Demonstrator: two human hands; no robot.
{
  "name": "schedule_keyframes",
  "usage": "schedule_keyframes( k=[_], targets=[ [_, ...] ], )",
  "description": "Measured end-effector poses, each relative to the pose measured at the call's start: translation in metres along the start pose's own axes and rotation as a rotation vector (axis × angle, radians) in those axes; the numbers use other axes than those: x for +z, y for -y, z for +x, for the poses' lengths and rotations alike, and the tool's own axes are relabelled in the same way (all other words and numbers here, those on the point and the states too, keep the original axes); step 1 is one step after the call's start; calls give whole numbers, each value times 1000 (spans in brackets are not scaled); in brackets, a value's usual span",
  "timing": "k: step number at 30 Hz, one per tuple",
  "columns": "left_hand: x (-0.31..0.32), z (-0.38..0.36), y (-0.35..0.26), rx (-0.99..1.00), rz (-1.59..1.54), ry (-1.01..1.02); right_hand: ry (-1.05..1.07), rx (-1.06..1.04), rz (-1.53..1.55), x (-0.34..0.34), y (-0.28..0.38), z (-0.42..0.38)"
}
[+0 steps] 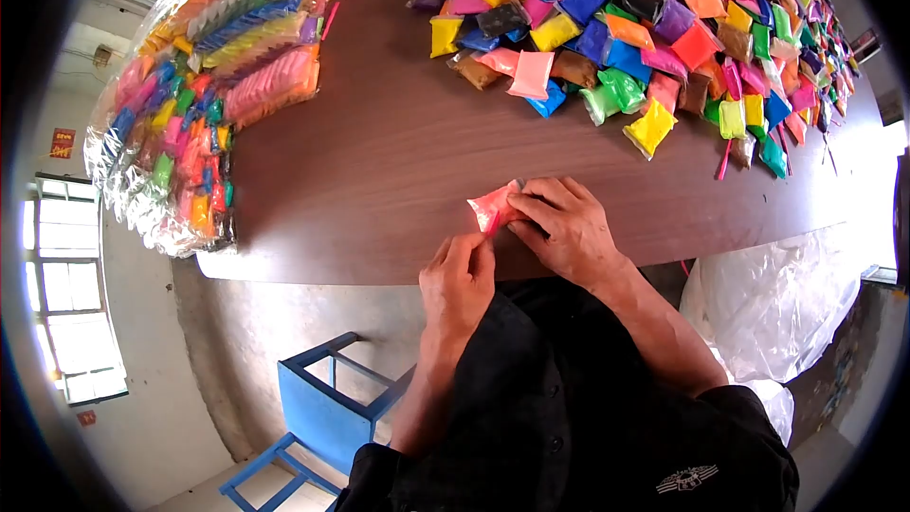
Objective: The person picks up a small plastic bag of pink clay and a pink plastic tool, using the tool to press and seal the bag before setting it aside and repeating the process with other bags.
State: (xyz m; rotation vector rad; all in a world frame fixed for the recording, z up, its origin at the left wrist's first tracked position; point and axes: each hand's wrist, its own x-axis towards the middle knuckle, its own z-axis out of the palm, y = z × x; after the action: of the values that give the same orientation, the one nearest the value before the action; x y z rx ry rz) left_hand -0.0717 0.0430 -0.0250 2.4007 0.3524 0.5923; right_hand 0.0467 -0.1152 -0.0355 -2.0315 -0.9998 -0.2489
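Note:
A small salmon-pink plastic packet (493, 203) is up near the table's front edge, between my two hands. My right hand (569, 230) pinches its right end between thumb and forefinger. At the packet's lower edge, my left hand (459, 277) is closed with thumb and forefinger together. A thin, darker pink stick (493, 221) shows at those left fingertips, lying against the packet; most of it is hidden by the fingers. The packet's contents cannot be made out in detail.
A big heap of colourful packets (607, 33) covers the table's far right, with thin pink sticks (725, 159) at its edge. Clear bags of packed coloured packets (190, 142) stand at the left. A blue chair (327, 408) is below left, and clear plastic bags (777, 308) are at the right.

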Motion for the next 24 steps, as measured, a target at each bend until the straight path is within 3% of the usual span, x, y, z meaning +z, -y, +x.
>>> schedule_keyframes(
  k=[6, 10, 17, 24],
  targets=[
    [-15, 2, 25, -47, 172, -63, -28, -18, -28, 3, 1, 0],
    [-23, 9, 18, -113, 94, -72, -39, -20, -37, 3, -1, 0],
    [13, 13, -8, 63, 83, -71, -28, -27, -48, 4, -3, -2],
    [-21, 22, 21, -121, 126, -107, -56, -21, -43, 5, -2, 1]
  ],
)
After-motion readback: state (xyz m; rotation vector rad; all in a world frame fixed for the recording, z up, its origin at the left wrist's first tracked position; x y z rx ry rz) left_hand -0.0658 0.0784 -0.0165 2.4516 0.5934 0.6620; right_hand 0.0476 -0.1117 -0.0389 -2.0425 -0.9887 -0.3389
